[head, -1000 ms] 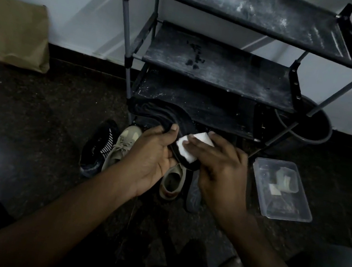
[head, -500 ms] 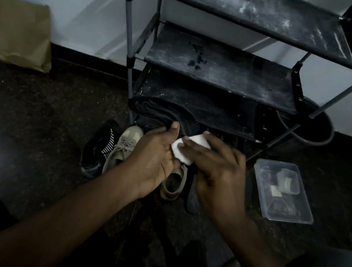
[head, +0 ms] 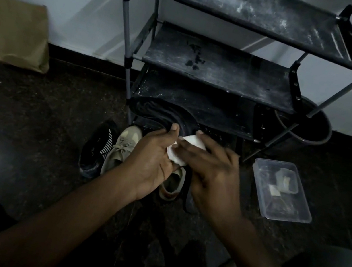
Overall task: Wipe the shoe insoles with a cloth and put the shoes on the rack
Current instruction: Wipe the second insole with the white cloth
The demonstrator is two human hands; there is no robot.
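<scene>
Status: left hand (head: pixel 153 162) cups the white cloth (head: pixel 192 141), fingers curled under it. Right hand (head: pixel 216 180) presses fairly straight fingers on top. Cloth sits above the 2 beige shoes (head: pixel 123 147) on the floor (head: pixel 41 133), just in front of the rack (head: pixel 216 70). Dark strip under the hands may be an insole, too dim to tell.

Risks:
- Poor light, so missed patches are likely.
- Cloth could slip into the open shoe below.
- All 3 shelves look dusty and would re-dirty the shoes.

In the way: dark fabric (head: pixel 162 109) bunched on the bottom shelf eats space. Black shoe (head: pixel 97 145) sits against the left beige shoe. Clear plastic box (head: pixel 282 190) and bucket (head: pixel 307 128) are right of the rack, paper bag (head: pixel 16 32) far left, out of the path.
</scene>
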